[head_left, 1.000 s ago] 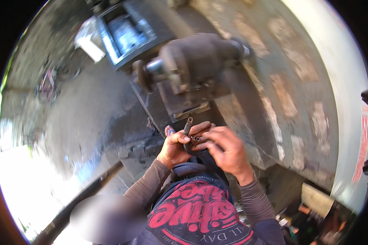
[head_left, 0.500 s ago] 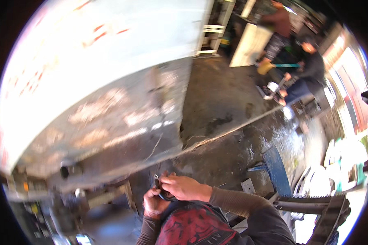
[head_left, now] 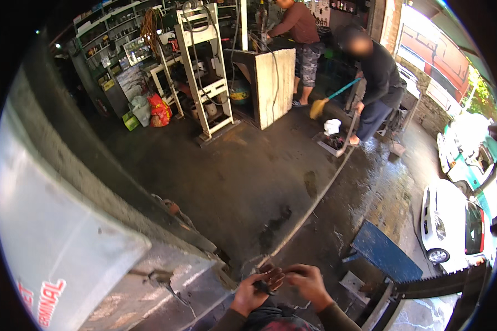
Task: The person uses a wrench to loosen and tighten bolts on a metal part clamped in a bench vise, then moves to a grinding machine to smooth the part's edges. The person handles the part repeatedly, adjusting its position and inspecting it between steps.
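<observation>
My left hand is low in the middle of the view, its fingers closed round a small dark part. The part is mostly covered by the fingers, and its kind cannot be made out. Just to the right is my right hand, its fingers bent inward toward the part in a loose pinch. A narrow gap shows between the two hands. Whether anything sits between the right fingertips is too small to see.
A blue board on supports stands to my right, beside a dark toothed metal bar. Left is a pale vehicle panel. Ahead, one person holds a long handle near a broom; another person stands at a bench. A press frame stands behind.
The view has swung up and right, bringing the workshop floor and shelves into sight. My right hand, earlier laid over the dark part, has drawn away to the right.
</observation>
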{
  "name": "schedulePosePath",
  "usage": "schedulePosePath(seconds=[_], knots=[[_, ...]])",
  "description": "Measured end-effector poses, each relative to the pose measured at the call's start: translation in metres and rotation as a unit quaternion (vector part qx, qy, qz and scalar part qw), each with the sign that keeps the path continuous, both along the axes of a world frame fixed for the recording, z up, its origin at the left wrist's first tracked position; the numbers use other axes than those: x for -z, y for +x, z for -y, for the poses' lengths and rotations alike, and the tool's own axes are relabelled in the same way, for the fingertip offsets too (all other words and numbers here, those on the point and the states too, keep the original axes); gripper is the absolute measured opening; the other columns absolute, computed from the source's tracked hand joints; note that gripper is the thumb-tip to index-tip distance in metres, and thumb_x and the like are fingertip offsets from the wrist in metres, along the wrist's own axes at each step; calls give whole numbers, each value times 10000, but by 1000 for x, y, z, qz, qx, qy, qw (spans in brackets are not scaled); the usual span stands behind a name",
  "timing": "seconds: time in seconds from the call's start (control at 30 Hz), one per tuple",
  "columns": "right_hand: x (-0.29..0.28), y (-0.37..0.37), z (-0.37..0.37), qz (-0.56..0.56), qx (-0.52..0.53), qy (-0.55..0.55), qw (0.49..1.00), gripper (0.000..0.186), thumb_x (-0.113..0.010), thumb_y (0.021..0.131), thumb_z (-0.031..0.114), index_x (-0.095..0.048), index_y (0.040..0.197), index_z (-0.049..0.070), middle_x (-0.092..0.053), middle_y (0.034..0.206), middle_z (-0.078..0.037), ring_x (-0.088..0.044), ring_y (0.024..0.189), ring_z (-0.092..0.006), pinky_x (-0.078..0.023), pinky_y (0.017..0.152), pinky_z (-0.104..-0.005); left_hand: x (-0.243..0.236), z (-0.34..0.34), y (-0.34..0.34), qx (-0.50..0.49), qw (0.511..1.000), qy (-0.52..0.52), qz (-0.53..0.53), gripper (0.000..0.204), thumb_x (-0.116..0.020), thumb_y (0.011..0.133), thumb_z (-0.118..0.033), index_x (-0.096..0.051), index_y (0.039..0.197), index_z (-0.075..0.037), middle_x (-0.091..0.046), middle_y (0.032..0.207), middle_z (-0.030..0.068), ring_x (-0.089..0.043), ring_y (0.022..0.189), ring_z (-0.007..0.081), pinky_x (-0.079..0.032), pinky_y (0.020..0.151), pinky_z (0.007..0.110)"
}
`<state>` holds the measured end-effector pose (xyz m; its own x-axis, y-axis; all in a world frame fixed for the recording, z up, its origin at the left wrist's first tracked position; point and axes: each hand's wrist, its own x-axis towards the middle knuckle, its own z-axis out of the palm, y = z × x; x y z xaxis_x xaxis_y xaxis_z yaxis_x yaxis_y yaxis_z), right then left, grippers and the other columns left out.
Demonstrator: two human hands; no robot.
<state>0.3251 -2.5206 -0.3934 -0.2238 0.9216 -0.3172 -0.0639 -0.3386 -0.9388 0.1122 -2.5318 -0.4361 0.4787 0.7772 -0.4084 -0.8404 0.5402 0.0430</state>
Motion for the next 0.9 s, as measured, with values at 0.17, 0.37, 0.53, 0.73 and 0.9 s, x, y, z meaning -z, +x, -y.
schedulePosePath(seconds=[0.17,0.37,0.53,0.73,0.9], knots=[[-8,34,-79,-261,197,-119,938,231,-657,938,113,-671,1106,-45,-692,897,-74,-655,775,-192,-540,726,-309,-16,-149,39,74,988,11,-131,256,-529,993,-94,-647,1159,61,-699,1111,189,-680,1057,314,-538,1008,438],[-31,24,-189,287,125,155,937,287,-685,987,140,-643,1210,-36,-732,1092,-103,-678,1014,-165,-542,887,-319,-42,-283,104,138,968,117,-173,254,-580,982,-124,-660,1163,34,-707,1116,119,-665,1061,197,-527,943,328],[-19,37,-333,237,73,112,962,335,-706,937,31,-641,1260,-35,-743,1116,-126,-691,1038,-169,-547,912,-310,-36,-400,124,113,979,89,-145,285,-525,1004,-123,-642,1230,5,-672,1256,104,-631,1164,195,-496,976,314],[-111,48,-502,64,-47,56,995,364,-744,896,25,-657,1244,-34,-720,1084,-86,-680,959,-163,-559,862,-312,-118,-524,105,54,993,53,-93,345,-507,1008,-140,-623,1306,-11,-649,1350,115,-634,1201,203,-510,938,305],[-171,21,-604,216,-198,126,948,322,-766,897,300,-648,878,1,-577,684,-58,-539,648,-144,-448,581,-356,-176,-566,53,-96,974,-18,-204,281,-541,1012,-192,-633,1253,-82,-662,1155,56,-641,1019,184,-498,799,337]])
